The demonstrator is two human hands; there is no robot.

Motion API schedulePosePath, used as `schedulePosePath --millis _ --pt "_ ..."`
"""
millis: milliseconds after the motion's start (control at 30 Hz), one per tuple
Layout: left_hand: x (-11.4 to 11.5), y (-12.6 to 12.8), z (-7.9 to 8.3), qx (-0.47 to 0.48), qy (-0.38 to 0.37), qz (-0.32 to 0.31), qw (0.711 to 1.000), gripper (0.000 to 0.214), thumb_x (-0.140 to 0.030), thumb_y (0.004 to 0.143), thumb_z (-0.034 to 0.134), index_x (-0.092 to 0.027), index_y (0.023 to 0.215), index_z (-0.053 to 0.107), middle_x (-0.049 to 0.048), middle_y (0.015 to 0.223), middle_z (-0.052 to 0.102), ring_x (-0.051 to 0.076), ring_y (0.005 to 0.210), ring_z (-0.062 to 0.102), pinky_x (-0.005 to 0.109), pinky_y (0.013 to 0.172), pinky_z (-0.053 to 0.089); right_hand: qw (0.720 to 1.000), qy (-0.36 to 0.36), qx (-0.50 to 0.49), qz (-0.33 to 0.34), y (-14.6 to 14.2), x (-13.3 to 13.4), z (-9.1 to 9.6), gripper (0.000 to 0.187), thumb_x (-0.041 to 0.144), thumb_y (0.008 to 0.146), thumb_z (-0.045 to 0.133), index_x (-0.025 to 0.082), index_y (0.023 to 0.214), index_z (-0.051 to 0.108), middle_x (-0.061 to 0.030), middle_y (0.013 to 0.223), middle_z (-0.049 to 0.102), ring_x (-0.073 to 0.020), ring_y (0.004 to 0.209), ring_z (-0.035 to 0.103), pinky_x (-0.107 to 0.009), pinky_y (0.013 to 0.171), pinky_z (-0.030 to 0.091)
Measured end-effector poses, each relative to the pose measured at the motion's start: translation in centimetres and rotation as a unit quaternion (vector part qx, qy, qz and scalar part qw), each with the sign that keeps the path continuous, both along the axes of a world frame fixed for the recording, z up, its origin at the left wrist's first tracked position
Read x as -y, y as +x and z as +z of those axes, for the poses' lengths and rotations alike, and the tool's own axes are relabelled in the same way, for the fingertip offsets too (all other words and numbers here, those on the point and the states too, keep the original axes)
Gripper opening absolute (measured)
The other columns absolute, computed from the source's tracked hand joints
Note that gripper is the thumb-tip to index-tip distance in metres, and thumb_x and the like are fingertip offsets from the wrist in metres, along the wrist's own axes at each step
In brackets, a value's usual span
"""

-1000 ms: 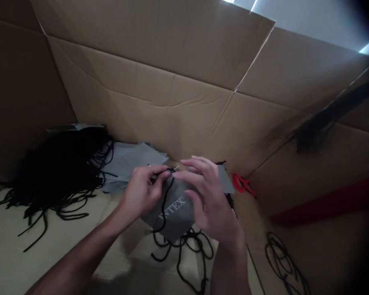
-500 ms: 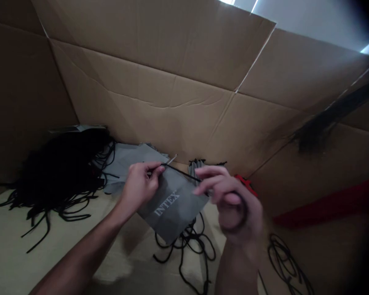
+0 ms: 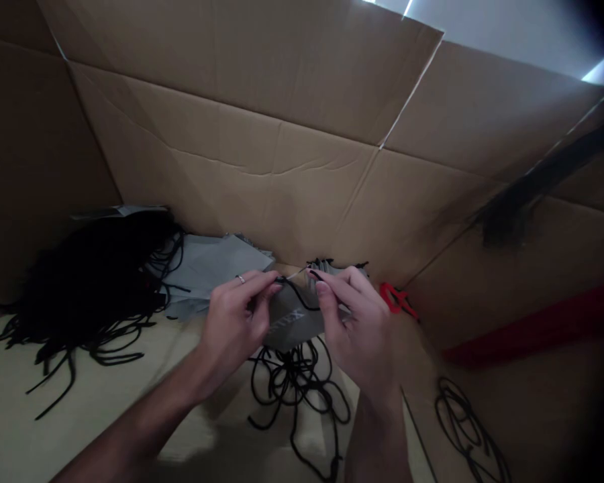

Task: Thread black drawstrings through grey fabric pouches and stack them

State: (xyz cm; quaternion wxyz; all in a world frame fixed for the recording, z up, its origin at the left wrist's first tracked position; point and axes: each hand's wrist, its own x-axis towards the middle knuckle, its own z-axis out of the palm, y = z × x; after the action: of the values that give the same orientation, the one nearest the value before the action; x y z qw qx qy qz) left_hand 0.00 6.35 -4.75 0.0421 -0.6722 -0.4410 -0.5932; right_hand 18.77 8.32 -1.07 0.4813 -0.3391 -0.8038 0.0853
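My left hand [image 3: 239,312], with a ring on one finger, is closed in a pinch on the top edge of a grey fabric pouch [image 3: 294,329] with white INTEX lettering, partly tilted out of sight. A thin metal tool [image 3: 296,273], perhaps a needle or hook, sticks out from the left fingertips toward the right; its kind is unclear. Black cord [image 3: 296,294] runs in a slack loop from the left fingertips to my right hand [image 3: 360,322]. Thumb and forefinger of the right hand pinch the cord, its end pointing at the tool's tip.
A heap of black cords [image 3: 95,288] lies left, beside flat grey pouches [image 3: 216,258]. More grey pouches with cords [image 3: 327,266] stand behind my right hand. Red-handled scissors [image 3: 392,298] lie right of it. Tangled cord [image 3: 302,389] hangs below; cardboard walls [image 3: 231,141] rise behind.
My right hand has moved left and closed around the cord's end near the tool. The cord, stretched before, now sags. The pouch has tilted, so less of its lettering shows.
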Motion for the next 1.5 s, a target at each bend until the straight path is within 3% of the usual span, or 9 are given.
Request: schedulePosePath --millis 367,533,700,967,1033,1133,1267,1367,1500 --pt "0.4 1.1 -0.5 -0.024 0.021 -0.005 0.999 0.025 -0.003 0.098 0.059 -0.018 0.108 0.076 0.0048 0.09 0.082 0.015 0.076 0.077 0.024 0.069 0.062 0.999 -0.02 -0.025 -0.004 -0.4 0.0 0.1 0.022 0.023 0.108 0.06 0.023 0.115 0.081 -0.001 0.083 0.062 -0.0151 0.071 0.058 -0.029 0.065 0.05" --pt "0.6 1.7 -1.4 -0.07 0.052 0.036 0.996 0.028 0.001 0.097 0.057 -0.015 0.115 0.072 0.0076 0.096 0.081 0.017 0.083 0.076 0.025 0.076 0.063 0.996 -0.047 -0.074 -0.026 -1.2 0.2 -0.2 0.017 0.024 0.104 0.064 0.022 0.094 0.078 -0.0011 0.081 0.064 -0.0154 0.07 0.057 -0.03 0.064 0.048" --pt "0.5 2.2 -2.5 -0.121 0.083 0.08 0.986 0.042 0.006 0.093 0.052 -0.015 0.124 0.069 0.01 0.099 0.08 0.02 0.086 0.075 0.028 0.076 0.063 0.989 -0.062 -0.123 -0.06 -1.8 0.1 -0.4 0.02 0.023 0.101 0.064 0.022 0.086 0.076 -0.0012 0.08 0.064 -0.016 0.069 0.055 -0.031 0.061 0.046" --pt "0.9 3.9 -3.7 -0.142 0.058 0.062 0.986 0.035 0.002 0.096 0.05 -0.011 0.124 0.066 0.0126 0.099 0.079 0.024 0.084 0.076 0.034 0.072 0.064 0.994 -0.021 -0.09 -0.063 -2.0 0.2 -0.5 0.016 0.022 0.102 0.065 0.023 0.091 0.076 -0.0042 0.094 0.07 -0.02 0.091 0.066 -0.036 0.082 0.055" --pt "0.9 4.2 -3.9 -0.136 0.043 0.062 0.988 0.028 -0.002 0.099 0.05 -0.012 0.12 0.066 0.0117 0.096 0.078 0.024 0.082 0.075 0.034 0.069 0.063 0.998 -0.01 -0.04 -0.051 -1.8 0.5 -0.1 0.013 0.022 0.103 0.065 0.023 0.106 0.077 -0.0065 0.106 0.072 -0.0221 0.102 0.067 -0.039 0.093 0.056" --pt "0.5 4.2 -4.0 -0.11 0.05 0.088 0.989 0.026 -0.003 0.102 0.049 -0.014 0.117 0.067 0.0105 0.095 0.078 0.023 0.082 0.076 0.032 0.07 0.063 0.999 0.002 0.009 -0.053 -0.9 0.8 0.5 0.028 0.024 0.101 0.07 0.023 0.128 0.072 -0.0097 0.125 0.071 -0.025 0.12 0.065 -0.042 0.105 0.053" --pt "0.1 3.8 -3.7 -0.074 0.078 0.113 0.988 0.025 -0.002 0.102 0.052 -0.014 0.117 0.068 0.0103 0.098 0.08 0.022 0.085 0.077 0.031 0.078 0.063 0.999 -0.017 -0.005 -0.032 0.7 0.7 0.7 0.015 0.02 0.103 0.069 0.024 0.116 0.074 -0.0043 0.108 0.075 -0.0188 0.1 0.07 -0.033 0.089 0.056" --pt "0.4 3.7 -3.2 -0.062 0.071 0.085 0.992 0.022 -0.003 0.102 0.055 -0.013 0.114 0.07 0.0105 0.095 0.08 0.022 0.083 0.076 0.031 0.075 0.062 0.999 -0.025 -0.024 0.001 1.2 0.2 0.4 0.016 0.013 0.104 0.064 0.024 0.104 0.075 0.0001 0.095 0.077 -0.0144 0.087 0.071 -0.027 0.078 0.054" --pt "1.1 3.2 -1.9 -0.015 -0.022 -0.033 0.999 0.022 -0.004 0.101 0.056 -0.013 0.11 0.074 0.0076 0.091 0.079 0.018 0.078 0.075 0.026 0.07 0.058 0.999 0.008 -0.032 0.011 1.2 -0.4 0.0 0.023 0.005 0.101 0.061 0.023 0.092 0.072 0.0022 0.085 0.073 -0.0122 0.078 0.067 -0.025 0.071 0.051"
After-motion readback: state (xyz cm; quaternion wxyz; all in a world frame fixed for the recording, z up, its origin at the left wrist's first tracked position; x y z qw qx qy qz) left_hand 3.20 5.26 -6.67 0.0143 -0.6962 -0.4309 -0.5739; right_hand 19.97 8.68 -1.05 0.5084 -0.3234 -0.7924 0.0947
